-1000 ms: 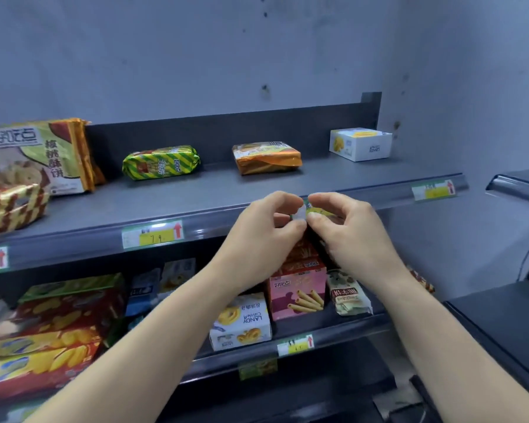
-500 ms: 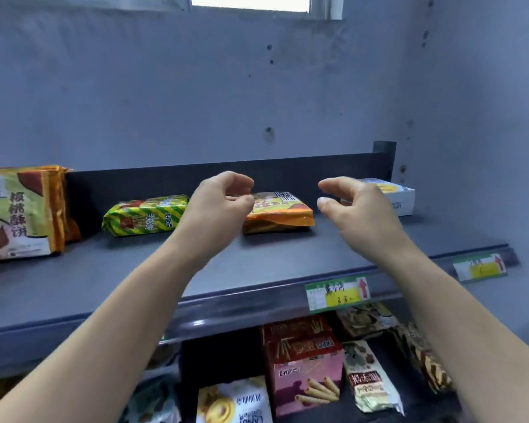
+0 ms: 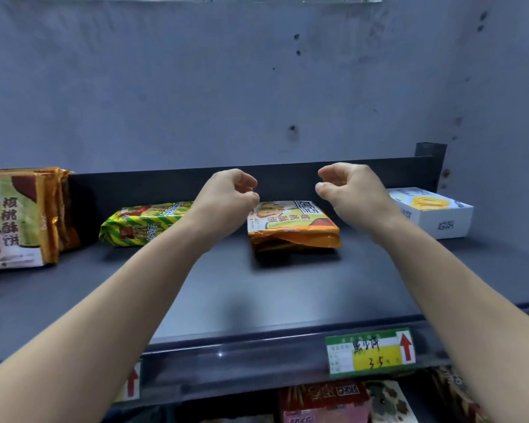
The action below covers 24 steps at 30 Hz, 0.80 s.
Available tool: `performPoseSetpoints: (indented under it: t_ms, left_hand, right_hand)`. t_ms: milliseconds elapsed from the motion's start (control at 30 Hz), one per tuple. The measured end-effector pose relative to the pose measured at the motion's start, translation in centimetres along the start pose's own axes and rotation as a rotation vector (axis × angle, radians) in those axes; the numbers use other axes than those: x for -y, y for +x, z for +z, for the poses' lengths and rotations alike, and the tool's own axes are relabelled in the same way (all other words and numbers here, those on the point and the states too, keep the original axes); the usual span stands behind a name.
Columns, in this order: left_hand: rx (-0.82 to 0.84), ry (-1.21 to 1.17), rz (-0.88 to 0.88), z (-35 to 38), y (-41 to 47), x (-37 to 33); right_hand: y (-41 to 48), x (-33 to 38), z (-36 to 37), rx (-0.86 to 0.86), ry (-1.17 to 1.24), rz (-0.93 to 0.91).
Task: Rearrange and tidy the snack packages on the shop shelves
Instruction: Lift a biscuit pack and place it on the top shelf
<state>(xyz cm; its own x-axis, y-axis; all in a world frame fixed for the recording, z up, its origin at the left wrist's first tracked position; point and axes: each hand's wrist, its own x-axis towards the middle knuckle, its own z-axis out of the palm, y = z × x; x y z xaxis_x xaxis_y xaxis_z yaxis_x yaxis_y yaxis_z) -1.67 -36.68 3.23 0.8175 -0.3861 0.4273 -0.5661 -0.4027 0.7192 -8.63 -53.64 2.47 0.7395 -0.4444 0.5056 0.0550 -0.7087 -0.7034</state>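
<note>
An orange biscuit packet (image 3: 292,225) lies flat in the middle of the dark upper shelf (image 3: 226,294). My left hand (image 3: 226,199) hovers just above its left end, fingers loosely curled and holding nothing. My right hand (image 3: 351,190) hovers above its right end, fingers also loosely curled and empty. Neither hand touches the packet. A green and yellow striped packet (image 3: 141,222) lies to the left, partly behind my left wrist. A white box (image 3: 431,210) sits at the right end.
Several tall orange-and-green biscuit packs (image 3: 19,218) stand at the far left. A green and yellow price tag (image 3: 370,352) is clipped to the shelf's front rail. A pink box (image 3: 324,401) and other packets show on the lower shelf. A grey wall rises behind.
My hands left the price tag on the rail, parted and rose over the orange packet. The view has tilted upward and moved closer to the upper shelf.
</note>
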Motion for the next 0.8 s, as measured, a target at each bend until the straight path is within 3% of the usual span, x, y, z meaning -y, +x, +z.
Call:
performPoseSetpoints:
  t_ms: [233, 367, 533, 667, 800]
  left_hand:
    - [-0.016, 0.021, -0.105, 2.0, 2.2, 0.8]
    - [0.06, 0.049, -0.281, 3.5, 3.1, 2.1]
    - [0.155, -0.069, -0.416, 4.6, 3.2, 3.0]
    - [0.159, -0.145, -0.444, 4.8, 3.0, 2.6]
    - [0.209, -0.105, -0.459, 5.1, 2.3, 1.8]
  right_hand:
    - [2.7, -1.8, -0.8, 0.078, -0.02, 0.065]
    - [3.6, -3.6, 0.7, 0.197, -0.091, 0.26]
    - [4.0, -4.8, 1.6, 0.385, -0.012, 0.527]
    - [4.5, -5.2, 1.5, 0.351, 0.028, 0.579]
    - [4.3, -5.9, 1.1, 0.239, -0.032, 0.503]
